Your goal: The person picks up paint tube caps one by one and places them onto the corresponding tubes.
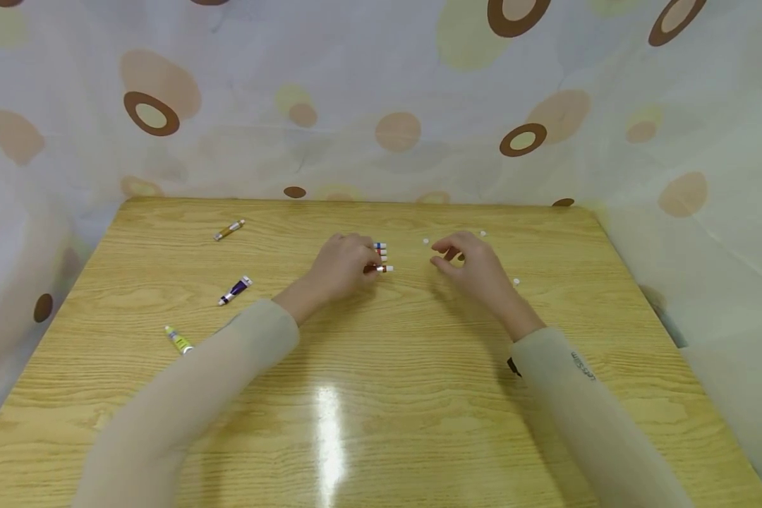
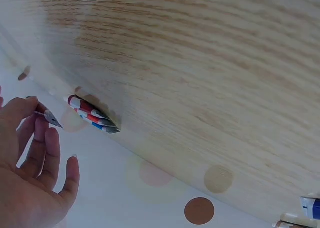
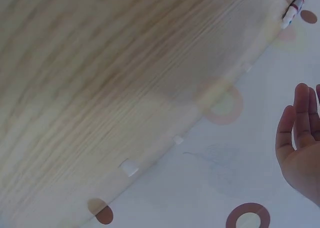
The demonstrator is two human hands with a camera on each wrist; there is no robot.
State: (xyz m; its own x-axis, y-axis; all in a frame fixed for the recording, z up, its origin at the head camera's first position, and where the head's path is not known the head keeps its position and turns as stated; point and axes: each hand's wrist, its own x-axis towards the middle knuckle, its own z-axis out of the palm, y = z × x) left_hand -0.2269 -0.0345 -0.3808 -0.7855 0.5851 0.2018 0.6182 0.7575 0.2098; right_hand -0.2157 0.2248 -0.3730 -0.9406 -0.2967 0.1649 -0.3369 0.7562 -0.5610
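Observation:
In the head view my left hand (image 1: 346,262) pinches a small dark-red paint tube (image 1: 385,269) whose white end points right. The left wrist view shows the silver flat end of that tube (image 2: 52,119) sticking out from the fingertips. Close by, several tubes (image 2: 92,113) with red and blue bands lie side by side on the table, partly covered by the left hand in the head view. My right hand (image 1: 476,271) hovers to the right, thumb and fingers apart with nothing visible between them. Around it lie small white caps: one cap (image 1: 426,241) left of the fingers, another (image 1: 482,233) behind, a third (image 1: 516,281) to the right.
On the table's left side lie an ochre tube (image 1: 229,230), a purple tube (image 1: 235,290) and a yellow-green tube (image 1: 178,339), the last partly behind the left sleeve. A patterned curtain (image 1: 355,92) hangs along the back and sides of the wooden table (image 1: 406,423).

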